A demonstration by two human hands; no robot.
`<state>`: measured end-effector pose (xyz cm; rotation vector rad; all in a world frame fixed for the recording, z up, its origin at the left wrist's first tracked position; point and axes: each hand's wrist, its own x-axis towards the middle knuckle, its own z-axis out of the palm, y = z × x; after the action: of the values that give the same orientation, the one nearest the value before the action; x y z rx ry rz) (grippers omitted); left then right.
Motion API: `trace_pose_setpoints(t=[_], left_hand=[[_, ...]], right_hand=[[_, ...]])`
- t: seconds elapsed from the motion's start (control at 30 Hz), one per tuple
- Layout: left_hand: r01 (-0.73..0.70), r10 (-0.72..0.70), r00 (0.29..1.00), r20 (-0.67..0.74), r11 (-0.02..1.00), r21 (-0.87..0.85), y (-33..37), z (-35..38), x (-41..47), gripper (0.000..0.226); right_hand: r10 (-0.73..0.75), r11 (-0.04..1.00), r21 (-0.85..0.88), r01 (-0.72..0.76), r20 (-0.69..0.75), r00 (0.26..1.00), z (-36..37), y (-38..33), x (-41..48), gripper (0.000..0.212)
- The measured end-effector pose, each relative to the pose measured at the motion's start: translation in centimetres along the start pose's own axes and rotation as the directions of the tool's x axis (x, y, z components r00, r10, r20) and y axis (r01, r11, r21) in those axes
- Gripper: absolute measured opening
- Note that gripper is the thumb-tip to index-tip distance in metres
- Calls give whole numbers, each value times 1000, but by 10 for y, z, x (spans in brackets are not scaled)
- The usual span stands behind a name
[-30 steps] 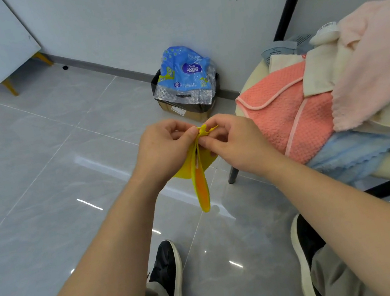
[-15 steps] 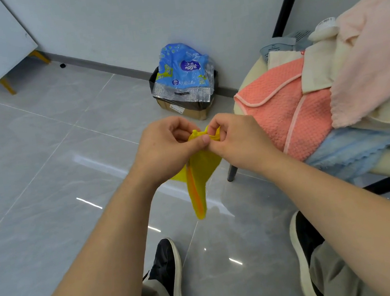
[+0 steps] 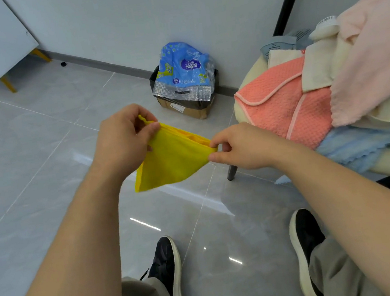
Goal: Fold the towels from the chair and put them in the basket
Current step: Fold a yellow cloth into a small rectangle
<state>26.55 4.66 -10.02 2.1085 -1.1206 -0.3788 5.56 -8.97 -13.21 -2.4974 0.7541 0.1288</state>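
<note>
Over floor (image 3: 41, 169): yellow towel (image 3: 175, 160) now wider

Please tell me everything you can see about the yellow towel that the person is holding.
The yellow towel is small, bright yellow, of thin soft-looking cloth without pattern. It is stretched between two hands in the air above the grey tiled floor, touching nothing else. The left hand pinches one upper corner, where a little tip sticks up; the right hand pinches the other. The rest hangs as a rough triangle whose lowest corner points down-left.
</note>
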Motion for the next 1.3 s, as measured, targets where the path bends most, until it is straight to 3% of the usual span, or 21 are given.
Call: trace_pose_setpoints(t=[0.17, 0.27, 0.6, 0.7, 0.77, 0.9, 0.97, 1.03, 1.1, 1.17, 1.27, 1.3], left_hand=[[81, -84, 996, -29, 994, -77, -5, -1, 3, 4], [78, -80, 996, -27, 994, -72, -5, 2, 3, 4], [126, -127, 992, -1, 980, -156, -1, 5, 3, 9], [145, -141, 989, 34, 981, -131, -1, 6, 3, 3], [152, -142, 987, 75, 978, -140, -2, 6, 3, 4], [58, -63, 986, 157, 998, 37, 0, 0, -2, 34], [9, -32, 981, 191, 993, 119, 4, 2, -3, 33], [-5, -26, 980, 197, 988, 155, 5, 7, -2, 21], [45, -53, 982, 184, 998, 43, 5, 9, -1, 15], [113, -83, 979, 187, 982, -153, 6, 9, -1, 12], [166, -102, 969, 226, 944, -284, 8, 9, -2, 13], [173, -102, 966, 240, 938, -300, 9, 9, -2, 13]], right_hand=[[-41, 999, 25, 44, -96, 995, -10, -5, 0, 26], [-82, 997, -16, 81, -253, 964, -13, -8, 2, 35], [-23, 999, -44, 8, -342, 940, -19, -6, -1, 34], [-3, 1000, 0, 3, -293, 956, -16, -5, -2, 33], [-31, 999, -52, 12, -385, 922, -12, -4, -1, 31], [22, 988, 151, 44, -408, 913, -13, -5, -2, 14], [36, 977, 206, 49, -393, 919, -12, -4, -1, 16], [88, 906, 416, 75, -361, 929, -10, -6, 0, 30], [163, 727, 679, 100, -312, 936, -11, -7, 1, 41], [182, 612, 784, 101, -264, 947, -11, -5, 3, 39], [163, 681, 726, 101, -285, 945, -8, -6, 5, 3], [164, 706, 699, 111, -314, 935, -6, -7, 5, 5]])
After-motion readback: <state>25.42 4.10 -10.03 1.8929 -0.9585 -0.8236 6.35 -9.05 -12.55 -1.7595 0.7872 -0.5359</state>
